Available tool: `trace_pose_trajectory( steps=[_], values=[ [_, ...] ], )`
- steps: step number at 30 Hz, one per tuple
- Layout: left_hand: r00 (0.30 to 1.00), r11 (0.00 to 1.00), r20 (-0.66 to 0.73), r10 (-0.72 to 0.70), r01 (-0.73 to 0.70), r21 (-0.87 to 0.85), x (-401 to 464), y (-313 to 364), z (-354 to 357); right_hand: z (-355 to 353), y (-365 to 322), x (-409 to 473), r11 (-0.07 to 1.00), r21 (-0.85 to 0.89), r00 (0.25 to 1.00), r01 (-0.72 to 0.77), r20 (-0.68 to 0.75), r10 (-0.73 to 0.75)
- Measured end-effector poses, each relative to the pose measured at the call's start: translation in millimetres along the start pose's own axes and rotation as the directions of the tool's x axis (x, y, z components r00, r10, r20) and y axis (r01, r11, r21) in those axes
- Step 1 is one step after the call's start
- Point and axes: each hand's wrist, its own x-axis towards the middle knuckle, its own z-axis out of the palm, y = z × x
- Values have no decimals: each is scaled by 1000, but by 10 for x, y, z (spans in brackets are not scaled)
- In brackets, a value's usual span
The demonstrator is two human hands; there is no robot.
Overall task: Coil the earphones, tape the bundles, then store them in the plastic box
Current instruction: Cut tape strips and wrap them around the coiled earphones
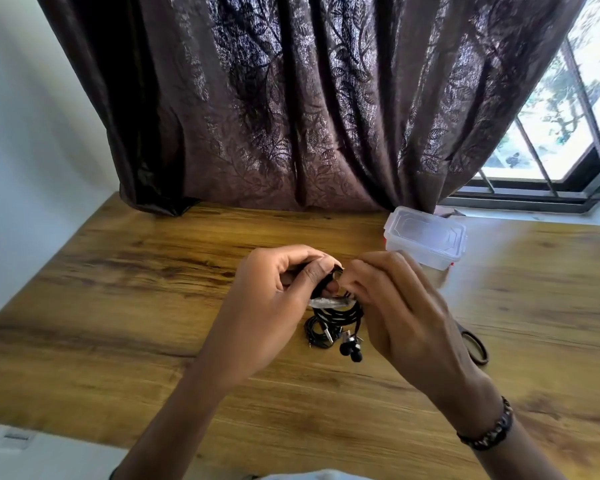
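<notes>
At the centre of the frame the left hand (274,289) and the right hand (395,306) meet over a coiled bundle of black earphone cable (340,315). The left grip is closed around the top of the coil, thumb curled over it; the right grip pinches at the same spot with its fingertips, and a strip of clear, shiny tape (329,302) crosses the coil just below them. The loops hang down from the two grips, with the black earbuds (351,351) and a plug dangling lowest, close above the wooden surface (118,289).

The likely trouble is the tape: if it folds onto itself or catches a fingertip before it goes round, it will not bind the loops. A slackened left grip would let the coil spring apart, and the dangling buds could be taped in crooked.

A clear plastic box with its lid on (426,237) stands right of centre, beyond the hands, touching the curtain hem. Dark scissor handles (475,344) lie behind the right hand. A brown leaf-patterned curtain (291,98) fills the upper frame, a barred window (568,116) sits at upper right, and a pale wall (32,116) at left.
</notes>
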Motion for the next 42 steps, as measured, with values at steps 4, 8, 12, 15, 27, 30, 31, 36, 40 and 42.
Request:
trace_pose_trajectory(
  steps=[4,8,12,15,27,30,31,36,40,42],
  values=[
    [999,1000,-46,12,-11,19,-11,-6,7,-45,-44,41,940,228,963,-252,-42,268],
    [998,998,-58,40,-37,53,-25,-4,12,-125,-94,99,914,257,945,-314,-6,326],
    [994,994,-79,73,-66,92,-34,12,23,-153,-154,100,856,313,909,-412,76,410],
    [994,991,-73,81,-73,111,-43,32,30,-140,-156,91,799,383,880,-463,94,465],
    [984,960,36,174,-178,216,-53,29,-68,-174,-147,94,899,289,937,-330,-18,349],
    [963,905,21,269,-260,335,-54,26,-66,-164,-149,88,907,287,943,-307,-33,330],
    [952,883,21,306,-292,368,-48,30,-64,-163,-146,84,906,290,943,-307,-32,330],
    [966,954,-41,257,-247,170,-73,73,-50,-200,-142,82,856,348,912,-383,-5,410],
    [997,985,-27,70,-73,-155,-79,91,-53,-222,-150,90,806,415,893,-422,36,449],
    [1000,968,-7,21,-22,-252,-69,101,-65,-223,-151,88,772,461,883,-437,57,466]
  ],
)
